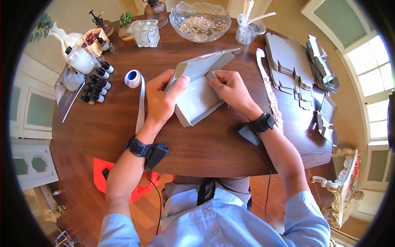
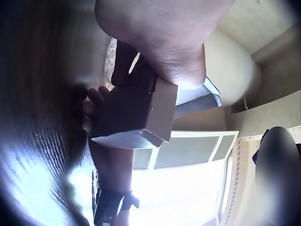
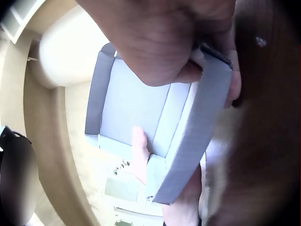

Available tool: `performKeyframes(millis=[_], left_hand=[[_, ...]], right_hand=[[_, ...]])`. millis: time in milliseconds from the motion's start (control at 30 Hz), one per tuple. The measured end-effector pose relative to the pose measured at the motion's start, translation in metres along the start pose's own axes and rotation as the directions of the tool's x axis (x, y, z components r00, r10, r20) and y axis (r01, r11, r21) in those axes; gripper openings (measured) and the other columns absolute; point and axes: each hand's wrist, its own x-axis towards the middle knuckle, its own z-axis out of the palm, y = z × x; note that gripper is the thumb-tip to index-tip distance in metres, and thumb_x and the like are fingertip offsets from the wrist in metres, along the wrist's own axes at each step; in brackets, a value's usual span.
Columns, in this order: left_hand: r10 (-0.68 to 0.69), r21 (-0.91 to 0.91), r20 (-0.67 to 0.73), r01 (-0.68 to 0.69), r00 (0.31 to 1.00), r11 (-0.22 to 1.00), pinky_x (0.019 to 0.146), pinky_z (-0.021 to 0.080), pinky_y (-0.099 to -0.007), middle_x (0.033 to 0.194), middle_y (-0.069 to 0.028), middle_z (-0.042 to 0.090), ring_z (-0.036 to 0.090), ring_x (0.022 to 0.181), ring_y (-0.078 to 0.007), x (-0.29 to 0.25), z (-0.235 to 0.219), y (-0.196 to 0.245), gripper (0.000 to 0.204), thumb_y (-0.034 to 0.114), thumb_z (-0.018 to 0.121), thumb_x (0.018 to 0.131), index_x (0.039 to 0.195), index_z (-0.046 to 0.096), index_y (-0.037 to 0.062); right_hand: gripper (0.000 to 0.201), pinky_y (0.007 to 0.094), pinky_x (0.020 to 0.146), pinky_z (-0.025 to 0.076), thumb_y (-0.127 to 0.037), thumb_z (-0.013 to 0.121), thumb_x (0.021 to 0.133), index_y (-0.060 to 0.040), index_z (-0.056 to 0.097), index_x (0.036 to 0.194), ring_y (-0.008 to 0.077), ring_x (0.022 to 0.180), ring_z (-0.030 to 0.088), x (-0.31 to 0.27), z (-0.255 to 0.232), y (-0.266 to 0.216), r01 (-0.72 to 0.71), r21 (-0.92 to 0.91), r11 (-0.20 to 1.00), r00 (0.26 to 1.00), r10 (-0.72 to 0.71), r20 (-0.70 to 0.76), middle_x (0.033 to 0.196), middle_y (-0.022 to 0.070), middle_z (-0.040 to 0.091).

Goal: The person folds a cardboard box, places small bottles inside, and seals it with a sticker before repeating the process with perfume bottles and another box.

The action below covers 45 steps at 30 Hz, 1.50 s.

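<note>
A small grey cardboard box (image 1: 193,101) is held over the table in both hands, its lid (image 1: 201,62) raised at the far side. My left hand (image 1: 162,99) grips the left wall, thumb over the rim and fingers behind. On the opposite side, my right hand (image 1: 234,90) pinches the right-hand wall near a small end flap (image 1: 211,75). The right wrist view shows the long side wall (image 3: 197,132) close up, with the right thumb inside it. From the left wrist, the box's outer corner (image 2: 157,113) shows beneath the left palm.
Flat grey box blanks (image 1: 288,57) lie stacked at the right, with folded pieces (image 1: 323,66) beside them. A ribbon roll (image 1: 133,78) and several dropper bottles (image 1: 98,84) stand left. Along the back are a glass bowl (image 1: 200,20) and a plastic cup (image 1: 247,33). Crinkled ribbon (image 1: 269,88) runs along the right.
</note>
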Motion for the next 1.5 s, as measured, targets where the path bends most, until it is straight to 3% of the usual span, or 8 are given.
performKeyframes(millis=[67, 167, 367, 467, 933, 1000, 1267, 1500], left_hand=[[0.005, 0.052, 0.038, -0.007, 0.999, 0.999, 0.066, 0.041, -0.0239, 0.078, 0.0026, 0.065, 0.054, 0.074, -0.0049, 0.001, -0.004, -0.002, 0.031, 0.029, 0.077, 0.095, 0.091, 0.073, -0.0018], [0.041, 0.038, 0.054, -0.043, 0.998, 0.998, 0.065, 0.04, -0.0241, 0.077, 0.0029, 0.064, 0.053, 0.073, -0.0048, 0.0, 0.0, -0.001, 0.031, 0.028, 0.076, 0.095, 0.09, 0.072, -0.0021], [0.049, 0.02, 0.061, -0.05, 0.997, 0.999, 0.066, 0.041, -0.0243, 0.077, 0.0026, 0.064, 0.053, 0.074, -0.0054, -0.001, 0.0, -0.004, 0.029, 0.026, 0.076, 0.095, 0.091, 0.072, -0.002], [0.022, 0.032, 0.062, -0.024, 0.998, 0.999, 0.068, 0.043, -0.0242, 0.08, 0.0019, 0.067, 0.056, 0.076, -0.0057, 0.0, -0.003, -0.002, 0.027, 0.025, 0.077, 0.095, 0.094, 0.074, -0.0018], [-0.023, 0.008, 0.022, 0.022, 0.999, 1.0, 0.071, 0.049, -0.0256, 0.085, -0.0008, 0.072, 0.062, 0.079, -0.0066, 0.005, -0.005, 0.0, 0.028, 0.025, 0.079, 0.094, 0.103, 0.078, -0.0013], [-0.037, -0.018, 0.022, 0.038, 0.999, 0.999, 0.071, 0.05, -0.0254, 0.085, -0.0009, 0.073, 0.062, 0.079, -0.0066, 0.004, -0.004, -0.001, 0.028, 0.026, 0.08, 0.094, 0.102, 0.078, -0.0012], [-0.053, 0.002, 0.068, 0.053, 0.996, 0.999, 0.069, 0.05, -0.0256, 0.088, -0.002, 0.074, 0.064, 0.079, -0.0072, 0.008, -0.005, -0.011, 0.032, 0.028, 0.079, 0.095, 0.103, 0.077, -0.0027], [-0.131, -0.002, 0.114, 0.132, 0.985, 0.991, 0.06, 0.041, -0.0253, 0.075, 0.0074, 0.062, 0.052, 0.071, -0.0025, 0.007, -0.001, -0.014, 0.03, 0.031, 0.074, 0.097, 0.086, 0.073, 0.0026]], right_hand=[[0.018, 0.0276, 0.062, 0.046, -0.007, 0.062, 0.096, 0.0059, 0.073, 0.102, 0.0048, 0.07, 0.053, 0.0, -0.011, -0.009, -0.144, -0.013, 0.989, 0.974, 0.144, 0.173, 0.074, 0.0001, 0.066], [0.015, 0.0375, 0.056, 0.046, -0.004, 0.057, 0.087, 0.0078, 0.066, 0.085, 0.0135, 0.058, 0.05, 0.003, -0.017, -0.013, -0.002, -0.126, 0.992, 0.984, 0.025, 0.177, 0.061, 0.0137, 0.056], [0.021, 0.0302, 0.064, 0.049, -0.004, 0.06, 0.091, 0.0066, 0.072, 0.105, 0.0071, 0.069, 0.057, -0.001, -0.01, 0.002, 0.056, -0.302, 0.952, 0.994, -0.025, 0.105, 0.077, 0.0046, 0.069], [0.024, 0.0295, 0.067, 0.05, -0.005, 0.059, 0.092, 0.008, 0.071, 0.11, 0.009, 0.073, 0.06, 0.002, -0.019, -0.004, -0.075, -0.027, 0.997, 0.963, 0.08, 0.257, 0.084, 0.0026, 0.071], [0.026, 0.0273, 0.078, 0.05, -0.016, 0.06, 0.102, 0.0045, 0.068, 0.117, 0.0089, 0.089, 0.062, 0.0, -0.027, -0.019, -0.23, -0.016, 0.973, 0.897, 0.218, 0.385, 0.103, 0.0033, 0.071], [0.032, 0.0316, 0.084, 0.057, -0.021, 0.059, 0.105, 0.0047, 0.066, 0.123, 0.0154, 0.097, 0.069, -0.003, -0.025, -0.028, -0.394, 0.51, 0.764, 0.912, 0.254, 0.323, 0.11, 0.0095, 0.072], [0.033, 0.0303, 0.086, 0.056, -0.027, 0.059, 0.109, 0.0013, 0.068, 0.124, 0.012, 0.099, 0.068, -0.011, -0.001, -0.012, -0.243, 0.593, 0.768, 0.969, 0.215, 0.12, 0.114, 0.0056, 0.072], [0.036, 0.0242, 0.055, 0.038, -0.034, 0.069, 0.104, -0.0062, 0.069, 0.082, 0.0015, 0.068, 0.049, -0.008, 0.005, 0.005, -0.143, 0.398, 0.906, 0.959, 0.225, -0.169, 0.077, -0.0083, 0.061]])
